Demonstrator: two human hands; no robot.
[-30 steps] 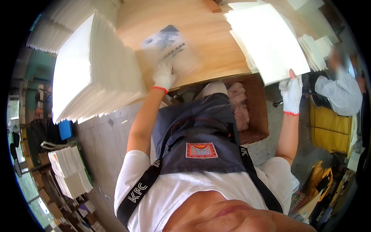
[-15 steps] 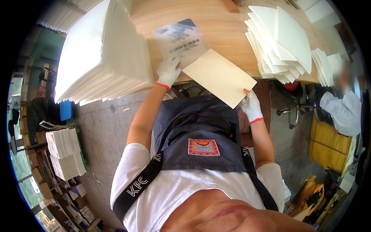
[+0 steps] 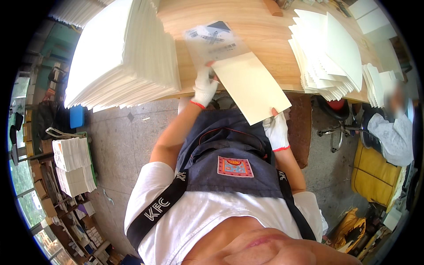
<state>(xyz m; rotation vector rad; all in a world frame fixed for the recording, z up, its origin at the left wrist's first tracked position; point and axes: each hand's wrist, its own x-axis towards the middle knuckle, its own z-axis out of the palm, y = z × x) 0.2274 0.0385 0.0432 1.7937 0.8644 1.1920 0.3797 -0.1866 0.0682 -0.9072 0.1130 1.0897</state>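
Observation:
My left hand (image 3: 204, 86), in a white glove with a red cuff, grips the open end of a clear plastic bag (image 3: 212, 39) with dark print that lies on the wooden table (image 3: 260, 26). My right hand (image 3: 276, 130), gloved the same way, holds the near corner of a cream rectangular card (image 3: 249, 86). The card's far end sits at the bag's mouth beside my left hand. The card slants from the bag down to the right, over the table's front edge.
A tall stack of white sheets (image 3: 123, 53) stands at the table's left. A fanned pile of white cards (image 3: 329, 53) lies at the right. Another person (image 3: 393, 128) sits at the far right by a yellow seat. More sheet stacks (image 3: 73, 165) rest on the floor at left.
My right hand took a card from the right pile and carried it left and up to the bag. My left hand stayed on the bag, now gripping its mouth.

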